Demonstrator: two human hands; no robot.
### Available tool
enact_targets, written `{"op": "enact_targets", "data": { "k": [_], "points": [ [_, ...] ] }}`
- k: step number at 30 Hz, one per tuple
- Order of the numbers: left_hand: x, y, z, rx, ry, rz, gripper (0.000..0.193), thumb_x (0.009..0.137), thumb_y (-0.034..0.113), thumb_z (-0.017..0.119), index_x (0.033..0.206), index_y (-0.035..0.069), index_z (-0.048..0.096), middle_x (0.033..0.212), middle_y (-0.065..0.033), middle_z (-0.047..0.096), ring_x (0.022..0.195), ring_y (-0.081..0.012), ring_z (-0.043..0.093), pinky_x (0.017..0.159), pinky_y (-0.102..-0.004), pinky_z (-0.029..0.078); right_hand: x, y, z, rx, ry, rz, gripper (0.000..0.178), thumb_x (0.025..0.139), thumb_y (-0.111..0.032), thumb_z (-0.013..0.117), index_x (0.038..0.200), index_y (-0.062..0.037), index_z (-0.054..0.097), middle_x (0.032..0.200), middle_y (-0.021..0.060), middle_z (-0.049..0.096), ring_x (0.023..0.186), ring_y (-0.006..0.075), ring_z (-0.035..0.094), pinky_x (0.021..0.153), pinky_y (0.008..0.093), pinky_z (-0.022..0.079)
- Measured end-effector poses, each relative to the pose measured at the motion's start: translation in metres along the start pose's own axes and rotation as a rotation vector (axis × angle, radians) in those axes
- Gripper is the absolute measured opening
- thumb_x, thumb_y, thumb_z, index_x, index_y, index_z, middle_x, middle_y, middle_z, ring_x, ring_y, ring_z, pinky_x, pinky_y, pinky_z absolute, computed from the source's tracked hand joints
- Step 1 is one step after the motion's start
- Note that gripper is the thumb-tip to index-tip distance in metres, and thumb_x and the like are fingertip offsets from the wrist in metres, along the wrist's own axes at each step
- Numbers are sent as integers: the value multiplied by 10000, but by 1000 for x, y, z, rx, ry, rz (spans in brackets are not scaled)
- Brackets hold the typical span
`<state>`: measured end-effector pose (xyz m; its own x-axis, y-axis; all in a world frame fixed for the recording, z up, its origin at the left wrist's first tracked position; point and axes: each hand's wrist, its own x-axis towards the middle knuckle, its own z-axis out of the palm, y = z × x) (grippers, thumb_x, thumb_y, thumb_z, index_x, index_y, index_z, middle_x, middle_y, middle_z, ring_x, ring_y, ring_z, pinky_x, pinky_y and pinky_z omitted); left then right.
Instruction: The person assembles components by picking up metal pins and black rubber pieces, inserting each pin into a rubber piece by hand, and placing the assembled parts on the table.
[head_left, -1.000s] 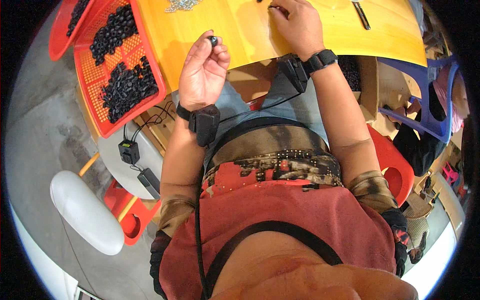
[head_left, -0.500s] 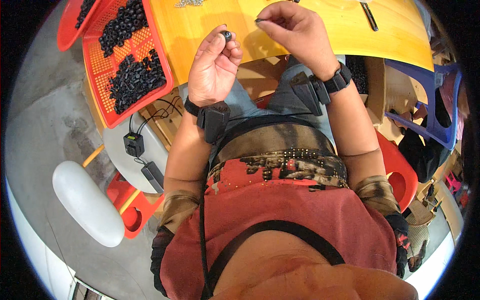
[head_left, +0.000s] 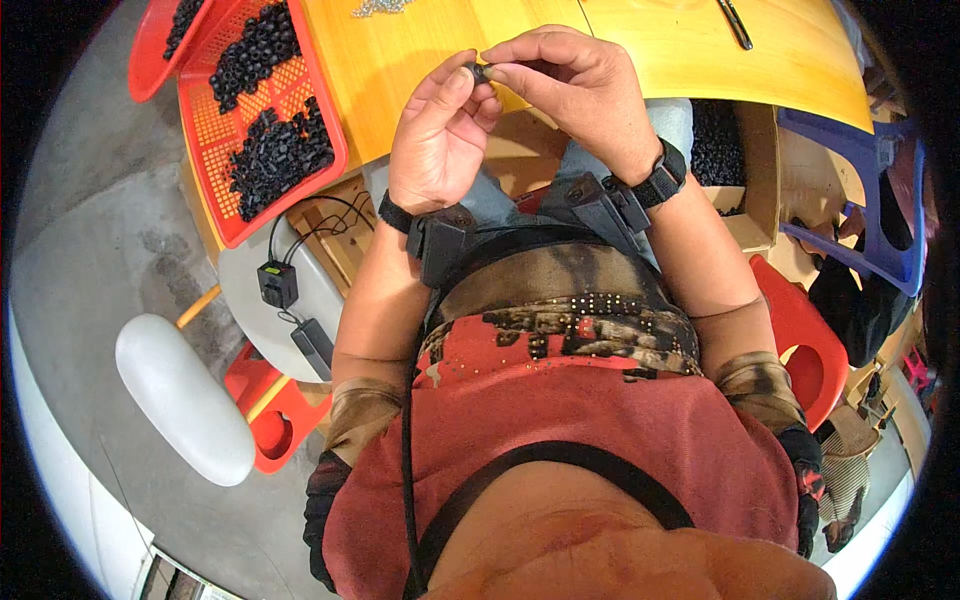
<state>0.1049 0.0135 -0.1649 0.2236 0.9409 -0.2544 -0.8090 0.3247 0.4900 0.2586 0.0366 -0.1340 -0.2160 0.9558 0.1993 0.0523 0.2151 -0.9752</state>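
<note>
Hands: together, our left hand (head_left: 437, 140) clamped on a black round part (head_left: 474, 73), our right hand (head_left: 582, 88) pinching its end | Place: above the near edge of the table (head_left: 700, 70) | Step: seemingly fitting | Next: calls for steady alignment, we judge

Bright centre, warped edges, perhaps slightly soft

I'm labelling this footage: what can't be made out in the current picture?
In the head view:
Black part pinched by left hand and right hand: exact shape; fingertips cover it.
Silvery pieces: full extent; picture's top edge cuts them off.
Black pen: upper end; cut by the same edge.
Black pieces in the cardboard box: individual shapes too small; yellow tabletop hides some.
</note>
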Motion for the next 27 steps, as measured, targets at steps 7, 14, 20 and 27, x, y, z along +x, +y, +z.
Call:
{"op": "enact_targets", "data": {
  "k": [7,14,20,27],
  "points": [
    [1,-2,0,50,1,6,214,826,65,571,1037,28,570,871,-38,609,766,-128,576,715,-266,474,0,2,-5,-177,0,-111,129,729,-86,656,847,-35,670,715,75,613,628,131,595,579,235,481],
    [3,-3,2,125,9,33,229,817,41,579,1044,20,574,868,-52,616,776,-138,582,720,-271,476,-2,6,-9,-183,9,-125,141,739,-85,633,870,-42,667,726,71,624,615,120,591,579,230,480],
    [3,-3,1,153,10,49,243,806,25,588,1049,17,575,866,-62,623,784,-150,587,721,-276,479,-4,6,-9,-175,20,-58,141,748,-91,631,873,-36,663,728,69,629,622,108,592,589,222,483],
    [4,-4,3,167,19,70,246,799,22,596,1044,12,578,865,-73,624,776,-158,592,716,-276,482,-7,6,-10,37,-21,46,142,787,-69,615,912,-9,648,780,30,644,693,67,590,637,196,486]
  ]
}}
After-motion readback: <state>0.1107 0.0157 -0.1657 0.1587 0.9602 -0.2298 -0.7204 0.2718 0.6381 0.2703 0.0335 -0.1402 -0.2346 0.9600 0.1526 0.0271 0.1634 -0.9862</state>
